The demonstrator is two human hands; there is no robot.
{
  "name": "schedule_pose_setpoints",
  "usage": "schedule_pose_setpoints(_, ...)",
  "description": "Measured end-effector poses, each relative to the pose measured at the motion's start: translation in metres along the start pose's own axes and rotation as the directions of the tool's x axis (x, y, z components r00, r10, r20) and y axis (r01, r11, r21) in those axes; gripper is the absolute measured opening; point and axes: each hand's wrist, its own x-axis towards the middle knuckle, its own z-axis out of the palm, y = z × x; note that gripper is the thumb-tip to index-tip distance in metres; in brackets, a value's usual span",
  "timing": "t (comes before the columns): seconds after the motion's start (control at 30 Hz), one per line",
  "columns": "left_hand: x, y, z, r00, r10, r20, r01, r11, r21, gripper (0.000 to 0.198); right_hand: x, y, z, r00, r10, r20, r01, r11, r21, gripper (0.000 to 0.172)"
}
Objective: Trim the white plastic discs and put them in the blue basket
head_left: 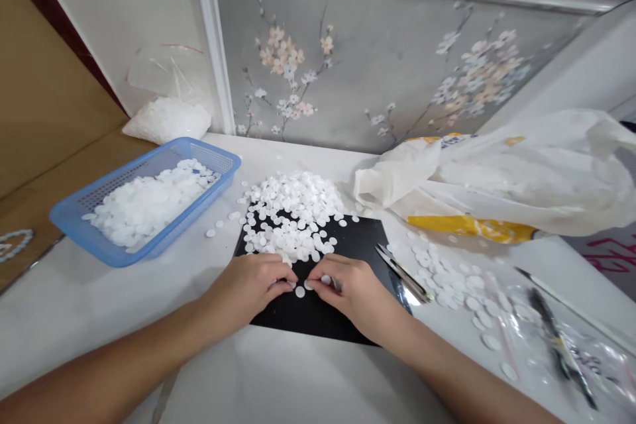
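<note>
Over a black mat (pixel 298 315), my two hands face each other with only a narrow gap between them. Thumb and forefinger of my left hand (pixel 256 281) pinch a small white disc, mostly covered by the fingertips. My right hand (pixel 350 286) pinches another white disc (pixel 307 285) at its edge; one more shows between its fingers. A single loose white disc (pixel 299 291) lies flat on the mat between the fingertips. Just beyond my hands spreads a heap of the same white discs (pixel 301 195), partly on the mat and partly on the table.
A blue basket (pixel 191 207) of white discs stands left, a clear bag (pixel 169 120) of white pieces behind it. Tweezers (pixel 405 273) lie at the mat's right edge. Further right are scattered discs (pixel 447 281), a pen-like tool (pixel 561 344) on clear plastic, and a white plastic bag (pixel 521 175).
</note>
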Motion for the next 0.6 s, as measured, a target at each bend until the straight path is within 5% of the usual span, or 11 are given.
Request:
schedule_pose_setpoints(0.17, 0.002, 0.006, -0.004, 0.995, -0.095, 0.029, 0.096, 0.995, -0.028, 0.014, 0.004, 0.004, -0.004, 0.986, 0.131, -0.100, -0.112, 0.979, 0.172, 0.013)
schedule_pose_setpoints(0.37, 0.002, 0.005, -0.007, 0.975, -0.216, 0.060, 0.224, 0.936, -0.270, 0.008, 0.010, 0.011, -0.017, 0.955, 0.290, 0.056, -0.260, 0.739, 0.621, 0.021)
schedule_pose_setpoints(0.5, 0.001, 0.006, -0.010, 0.953, -0.246, 0.176, 0.301, 0.725, -0.620, 0.016, 0.010, 0.010, -0.020, 0.956, 0.277, 0.099, -0.277, 0.736, 0.618, 0.018)
schedule_pose_setpoints(0.6, 0.001, 0.006, -0.010, 0.930, -0.260, 0.260, 0.366, 0.578, -0.730, 0.020, 0.009, 0.009, -0.018, 0.950, 0.297, 0.100, -0.305, 0.802, 0.513, 0.015)
